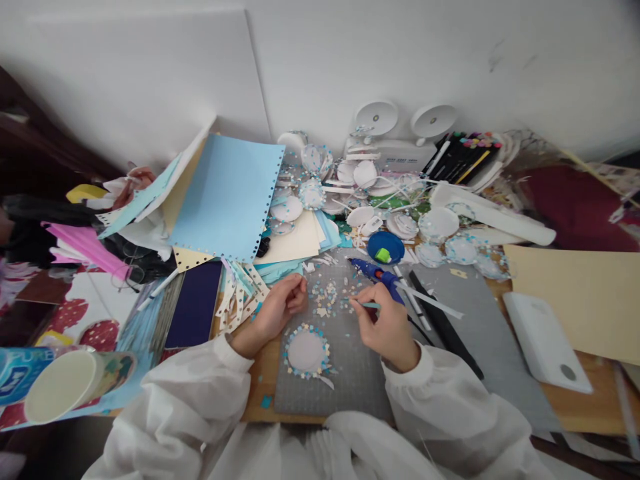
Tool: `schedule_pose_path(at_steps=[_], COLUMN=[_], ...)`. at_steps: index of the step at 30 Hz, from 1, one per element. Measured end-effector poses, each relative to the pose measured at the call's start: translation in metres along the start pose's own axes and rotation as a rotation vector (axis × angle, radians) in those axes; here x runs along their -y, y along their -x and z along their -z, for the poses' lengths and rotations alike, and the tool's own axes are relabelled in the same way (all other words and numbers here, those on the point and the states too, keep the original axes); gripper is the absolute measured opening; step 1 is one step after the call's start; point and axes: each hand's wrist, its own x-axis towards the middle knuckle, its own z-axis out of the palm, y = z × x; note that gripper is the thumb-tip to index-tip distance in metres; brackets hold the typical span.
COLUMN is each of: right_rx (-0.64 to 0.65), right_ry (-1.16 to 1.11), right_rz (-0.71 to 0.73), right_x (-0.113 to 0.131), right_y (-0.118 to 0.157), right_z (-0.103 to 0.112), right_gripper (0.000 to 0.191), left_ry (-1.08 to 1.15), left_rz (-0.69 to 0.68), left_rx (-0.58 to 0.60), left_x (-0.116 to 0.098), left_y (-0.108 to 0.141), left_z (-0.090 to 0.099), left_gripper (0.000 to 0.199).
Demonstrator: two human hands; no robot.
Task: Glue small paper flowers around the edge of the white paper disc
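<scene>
My right hand (384,321) pinches a thin pale blue-green stick (369,305), its tip pointing left toward a scatter of small blue and cream paper stars (326,299). My left hand (286,301) rests at the left of the grey cutting mat (350,383), fingers loosely curled in, with nothing seen in them. Between the two wrists, closer to me, a white disc (306,351) lies flat on the mat, ringed with blue and cream stars and with a short white strip at its lower edge. A blue glue gun (373,270) lies just beyond my right hand.
Several star-trimmed discs (313,193) are heaped at the back. Punched blue card (227,197) stands at the left, near punched strips (243,297) and a paper cup (65,387). A blue lid (385,247), black bar (445,327) and white device (547,341) lie to the right.
</scene>
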Motion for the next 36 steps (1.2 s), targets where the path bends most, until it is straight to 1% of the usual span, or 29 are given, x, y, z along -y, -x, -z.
schedule_pose_path(at_steps=[5, 7, 14, 18, 20, 22, 27, 30, 33, 36], right_rx=[0.044, 0.033, -0.147, -0.25, -0.29, -0.3, -0.273, -0.275, -0.276, -0.209], right_ry=[0.039, 0.018, -0.119, -0.276, -0.361, -0.423, -0.486, -0.415, -0.232, -0.096], right_rz=[0.0, 0.003, 0.004, -0.007, 0.007, 0.022, 0.107, 0.102, 0.065, 0.05], right_x=[-0.003, -0.003, 0.005, 0.006, 0.007, 0.008, 0.011, 0.009, 0.005, 0.001], right_y=[0.002, 0.002, 0.001, 0.004, 0.006, 0.007, 0.011, 0.009, 0.004, 0.0], right_z=[-0.005, -0.005, -0.001, -0.003, -0.005, -0.006, -0.008, -0.008, -0.006, -0.004], right_gripper=[0.014, 0.014, 0.018, 0.02, 0.021, 0.023, 0.027, 0.027, 0.025, 0.021], left_ry=[0.012, 0.011, -0.016, -0.052, -0.094, -0.159, -0.429, -0.474, -0.368, -0.24], left_rz=[-0.002, -0.008, -0.015, -0.028, -0.025, -0.009, 0.021, 0.022, -0.003, -0.043], left_rx=[0.007, 0.015, 0.034, 0.028, 0.024, 0.017, 0.059, 0.079, 0.06, 0.023], left_x=[0.001, 0.001, 0.001, 0.001, 0.0, 0.0, 0.0, 0.0, 0.001, 0.001], left_y=[0.0, 0.0, 0.0, 0.0, 0.001, 0.002, 0.008, 0.009, 0.006, 0.003], left_z=[0.001, 0.001, 0.001, 0.001, 0.0, -0.001, -0.002, -0.002, -0.001, -0.001], left_gripper=[0.029, 0.029, 0.03, 0.028, 0.024, 0.02, 0.03, 0.03, 0.025, 0.025])
